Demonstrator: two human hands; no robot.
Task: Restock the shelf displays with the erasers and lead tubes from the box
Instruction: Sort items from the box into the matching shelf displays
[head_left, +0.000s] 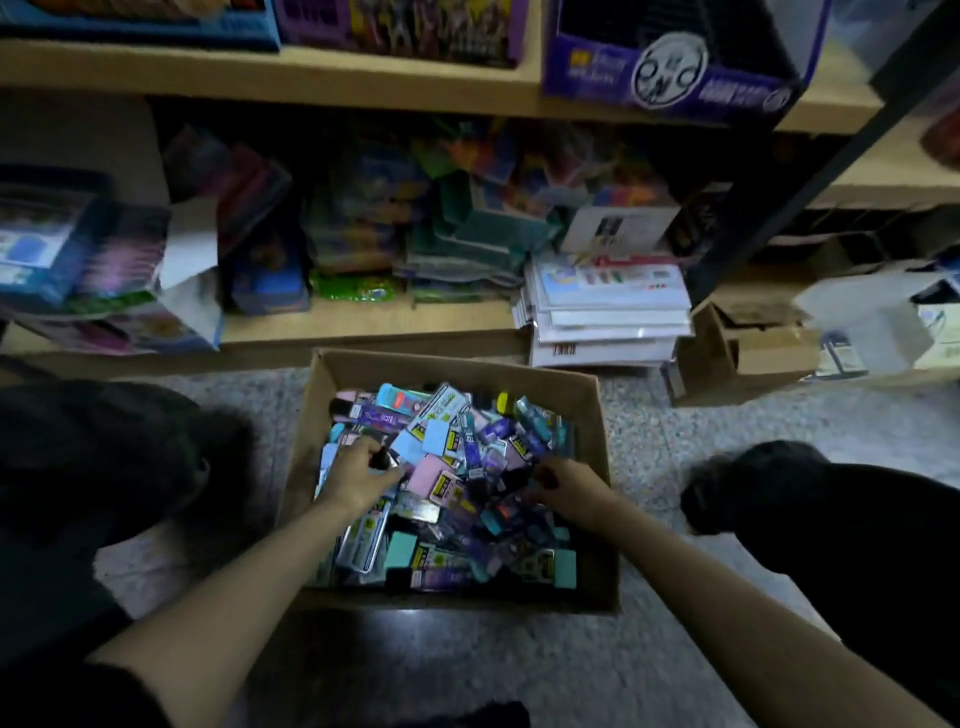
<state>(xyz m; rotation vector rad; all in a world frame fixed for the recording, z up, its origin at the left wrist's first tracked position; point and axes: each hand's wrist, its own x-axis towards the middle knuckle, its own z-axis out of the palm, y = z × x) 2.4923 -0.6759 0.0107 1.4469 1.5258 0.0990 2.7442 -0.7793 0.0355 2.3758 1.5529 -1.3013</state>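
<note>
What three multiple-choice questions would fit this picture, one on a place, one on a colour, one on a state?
1. Where are the left hand and right hand?
A) in the cardboard box
B) on the floor
C) on the knees

2. What colour is the big carton on the upper shelf?
A) orange
B) purple
C) green

3. The cardboard box is:
A) taped shut
B) open, empty
C) open, heaped with small packs

Answers: 1 A, both reach among the small packs; 2 B, its front is purple; 3 C, the heap lies uncovered.
</note>
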